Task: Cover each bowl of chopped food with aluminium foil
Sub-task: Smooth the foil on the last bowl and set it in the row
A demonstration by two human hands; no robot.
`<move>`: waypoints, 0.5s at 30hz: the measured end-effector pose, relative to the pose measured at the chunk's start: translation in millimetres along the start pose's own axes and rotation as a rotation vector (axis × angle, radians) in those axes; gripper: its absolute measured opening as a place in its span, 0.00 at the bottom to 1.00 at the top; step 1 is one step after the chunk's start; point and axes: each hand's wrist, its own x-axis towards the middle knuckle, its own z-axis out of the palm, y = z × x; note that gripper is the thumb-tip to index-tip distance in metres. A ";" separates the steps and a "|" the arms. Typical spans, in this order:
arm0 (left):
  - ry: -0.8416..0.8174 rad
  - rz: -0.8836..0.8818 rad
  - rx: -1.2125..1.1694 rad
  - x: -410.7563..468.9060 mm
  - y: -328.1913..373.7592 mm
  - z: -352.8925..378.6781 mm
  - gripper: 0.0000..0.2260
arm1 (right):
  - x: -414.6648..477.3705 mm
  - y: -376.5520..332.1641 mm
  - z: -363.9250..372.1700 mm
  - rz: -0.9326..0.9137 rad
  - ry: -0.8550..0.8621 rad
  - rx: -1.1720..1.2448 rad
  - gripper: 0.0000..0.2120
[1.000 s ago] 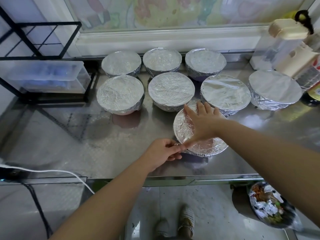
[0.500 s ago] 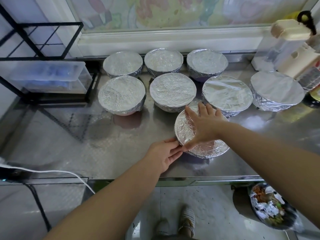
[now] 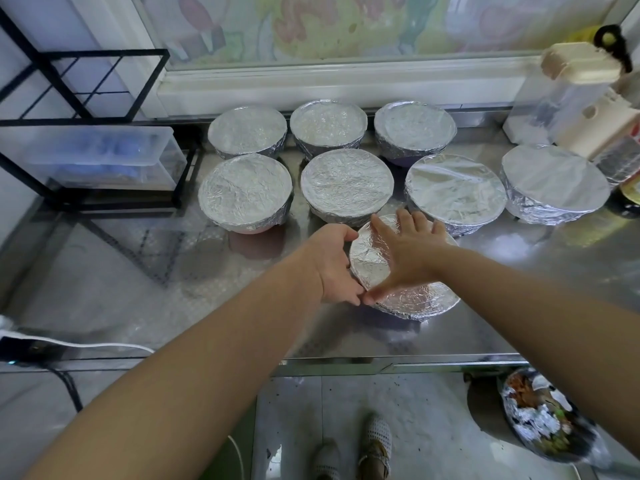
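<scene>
Near the desk [image 3: 138, 289] front edge, my flat right hand [image 3: 408, 258] presses the foiled bowl [image 3: 415, 299]; my curled left hand [image 3: 332, 265] grips its rim.

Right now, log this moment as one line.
stage: sealing foil on nearest bowl | left hand: grips rim | right hand: flat on top | other bowls: covered

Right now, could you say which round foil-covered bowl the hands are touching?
The foil-covered bowl nearest the counter's front edge, alone before the others: the right hand lies flat on it, the left hand cups its rim.
</scene>
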 end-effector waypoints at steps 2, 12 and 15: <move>-0.031 -0.031 0.008 6.0 1.7 -4.8 0.18 | 0.2 -0.7 0.0 0.004 -0.003 0.004 0.77; 0.155 0.335 -0.295 25.6 -33.7 -31.4 0.10 | -12.1 -9.3 -2.2 0.190 -0.062 0.142 0.74; 0.199 0.326 -0.339 26.9 -54.8 -28.6 0.09 | -11.6 -7.9 -1.1 0.123 -0.024 0.110 0.75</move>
